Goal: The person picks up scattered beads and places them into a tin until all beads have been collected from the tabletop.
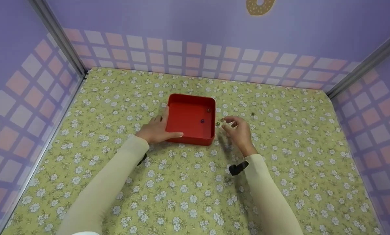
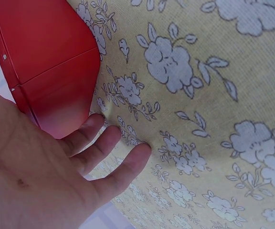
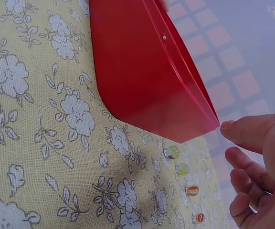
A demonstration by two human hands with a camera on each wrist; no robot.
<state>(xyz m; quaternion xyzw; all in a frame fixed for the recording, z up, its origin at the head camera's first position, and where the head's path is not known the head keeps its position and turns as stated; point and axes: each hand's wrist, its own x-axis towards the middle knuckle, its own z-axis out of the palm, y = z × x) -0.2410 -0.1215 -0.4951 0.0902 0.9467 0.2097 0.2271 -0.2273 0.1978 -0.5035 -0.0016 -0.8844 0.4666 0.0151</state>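
A square red box stands on the floral cloth, with two small dark marbles inside: one marble near its right wall, another marble lower down. My left hand rests against the box's left front corner. Its thumb lies over the front rim and its other fingers reach loosely along the outside. Right of the box, my right hand hovers over several loose marbles, thumb and forefinger apart. In the right wrist view, a greenish marble and an orange-striped marble lie below that hand; nothing shows between its fingers.
A lone marble lies farther right on the cloth. Purple walls with pink and white checks, such as the back wall, enclose the table at the back and both sides.
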